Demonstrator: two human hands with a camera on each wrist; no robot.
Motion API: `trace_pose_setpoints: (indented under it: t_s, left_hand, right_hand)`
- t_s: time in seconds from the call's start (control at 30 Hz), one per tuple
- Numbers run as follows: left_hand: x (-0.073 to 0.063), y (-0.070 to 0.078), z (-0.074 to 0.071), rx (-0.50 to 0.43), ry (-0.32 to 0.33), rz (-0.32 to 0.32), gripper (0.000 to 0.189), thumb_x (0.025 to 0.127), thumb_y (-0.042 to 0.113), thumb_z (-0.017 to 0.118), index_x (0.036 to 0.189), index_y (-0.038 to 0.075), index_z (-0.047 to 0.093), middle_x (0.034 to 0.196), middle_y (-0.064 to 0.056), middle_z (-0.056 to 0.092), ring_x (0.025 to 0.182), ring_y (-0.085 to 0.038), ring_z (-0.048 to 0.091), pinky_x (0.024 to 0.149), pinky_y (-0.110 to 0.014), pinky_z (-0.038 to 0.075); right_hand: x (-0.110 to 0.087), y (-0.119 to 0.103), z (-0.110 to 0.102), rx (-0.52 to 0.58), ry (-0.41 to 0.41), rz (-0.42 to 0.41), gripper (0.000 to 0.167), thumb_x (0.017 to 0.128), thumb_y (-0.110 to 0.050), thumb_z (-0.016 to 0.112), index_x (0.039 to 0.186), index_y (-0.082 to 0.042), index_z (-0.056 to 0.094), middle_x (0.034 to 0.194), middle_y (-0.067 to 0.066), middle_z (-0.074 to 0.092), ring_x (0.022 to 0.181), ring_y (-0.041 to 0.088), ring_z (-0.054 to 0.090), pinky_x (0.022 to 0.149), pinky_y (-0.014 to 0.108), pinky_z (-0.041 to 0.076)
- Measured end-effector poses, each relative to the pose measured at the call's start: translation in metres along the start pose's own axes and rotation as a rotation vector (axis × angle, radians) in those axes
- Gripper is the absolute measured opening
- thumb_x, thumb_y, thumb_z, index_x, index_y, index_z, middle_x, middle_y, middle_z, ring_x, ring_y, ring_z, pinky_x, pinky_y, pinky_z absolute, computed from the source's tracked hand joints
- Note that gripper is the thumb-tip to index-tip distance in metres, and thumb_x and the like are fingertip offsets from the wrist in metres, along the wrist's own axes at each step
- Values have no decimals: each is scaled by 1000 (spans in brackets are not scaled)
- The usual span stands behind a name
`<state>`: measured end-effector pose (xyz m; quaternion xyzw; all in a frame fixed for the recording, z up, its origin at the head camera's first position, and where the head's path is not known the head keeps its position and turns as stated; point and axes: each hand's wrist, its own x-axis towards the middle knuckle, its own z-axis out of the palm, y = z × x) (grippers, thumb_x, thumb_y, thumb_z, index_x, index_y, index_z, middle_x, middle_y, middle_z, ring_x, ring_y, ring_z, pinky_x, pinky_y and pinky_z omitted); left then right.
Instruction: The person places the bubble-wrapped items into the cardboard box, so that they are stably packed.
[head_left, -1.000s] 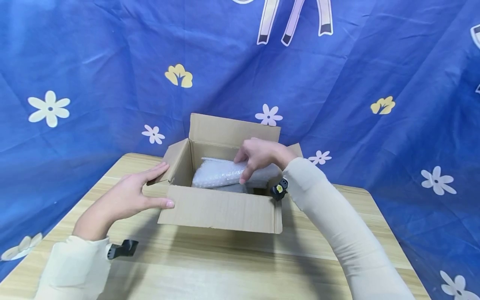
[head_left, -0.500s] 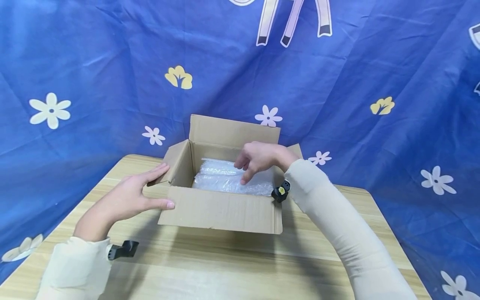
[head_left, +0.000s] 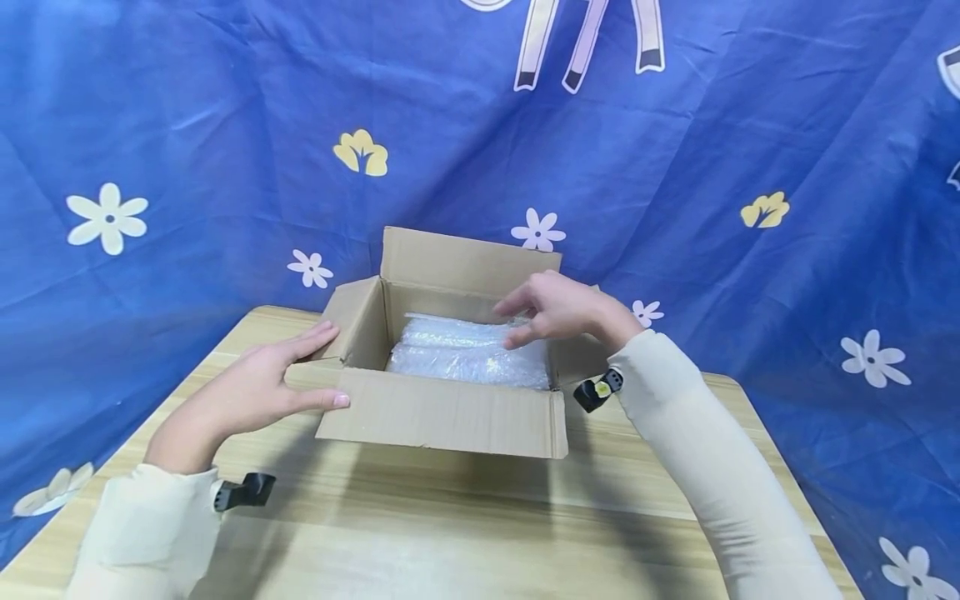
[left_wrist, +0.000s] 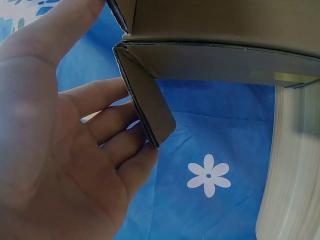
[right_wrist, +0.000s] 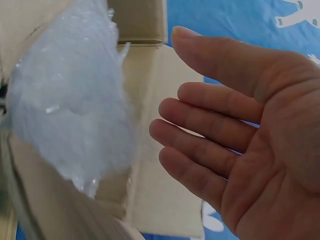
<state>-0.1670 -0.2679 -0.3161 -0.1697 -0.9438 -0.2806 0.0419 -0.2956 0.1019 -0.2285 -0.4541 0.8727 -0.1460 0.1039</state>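
An open cardboard box [head_left: 441, 414] stands with its flaps folded out. Inside lies clear bubble wrap [head_left: 450, 354], which also shows large in the right wrist view. My left hand [head_left: 247, 396] touches the left side of the box. Its extended fingers lie against the left flap [left_wrist: 145, 97], and the thumb rests at the corner of the front flap. Over the right part of the box hovers my right hand [head_left: 566, 312], holding nothing. Its fingers and thumb are spread in the right wrist view, apart from the bubble wrap. Whether the wrap covers anything cannot be seen.
The box sits on a light wooden table [head_left: 420, 533] whose far edge lies close to a blue curtain [head_left: 450, 125] printed with flowers. Each wrist wears a small black camera mount, such as the right one [head_left: 597, 390], near the box's right side.
The bubble wrap has spread flat across the box, and its nearer part now reaches the front wall. My right hand has let go and drawn up to the right. My left hand stays in place.
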Motion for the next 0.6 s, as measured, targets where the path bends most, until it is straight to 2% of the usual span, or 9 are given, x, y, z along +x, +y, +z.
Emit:
trace_pose_setpoints:
  t_s: [0.1,0.17,0.23,0.33,0.4,0.43,0.57,0.6]
  left_hand:
    - [-1,-1,-1,6,2,-8,98,82,52,79,155,5,34,158,-17,32,141,-45,31,107,-64,31]
    - [-3,-1,-2,3,4,-20,97,82,52,78,155,5,35,159,-16,31,141,-44,30,106,-65,31]
    - [-5,-1,-4,4,12,-30,96,83,52,78,154,4,36,160,-15,30,141,-45,30,106,-65,31]
    - [-6,-2,-7,5,38,-30,95,83,50,79,153,1,38,159,-17,30,140,-47,31,104,-67,32]
    - [-5,-3,-10,20,64,-18,93,82,48,80,151,-1,41,158,-19,32,139,-48,33,104,-67,32]
    - [-5,-3,-12,30,78,-12,93,82,48,81,150,-2,42,157,-19,33,138,-49,34,103,-67,33]
    - [-7,-5,-17,72,128,-37,92,79,51,82,149,2,46,156,-17,37,136,-50,36,101,-68,34]
    - [-8,-6,-19,82,137,-43,92,79,51,82,149,3,46,156,-17,37,135,-51,36,100,-68,34]
  right_hand:
    - [-11,2,-3,-6,62,-6,49,83,-26,83,124,-3,71,116,6,72,89,14,65,82,35,54]
    - [-20,4,-6,-9,102,-2,49,83,-27,83,124,-5,71,115,2,72,88,12,65,82,35,54]
    - [-29,7,-7,-13,142,-2,48,83,-28,83,125,-8,72,116,1,71,98,14,67,88,36,54]
    - [-44,10,-8,-11,201,20,48,83,-30,83,126,-11,72,116,0,72,103,22,67,90,40,53]
    - [-54,14,-8,-13,246,28,47,83,-29,83,126,-12,72,114,1,72,100,24,67,88,41,54]
    - [-60,15,-8,-11,266,32,47,83,-28,83,126,-12,72,112,2,73,94,24,67,84,41,54]
    - [-81,24,-8,-37,360,23,43,85,-22,82,124,-9,72,110,4,73,74,19,58,71,37,50]
    - [-86,27,-8,-46,386,22,43,85,-21,82,124,-8,72,110,4,73,76,18,59,71,37,51]
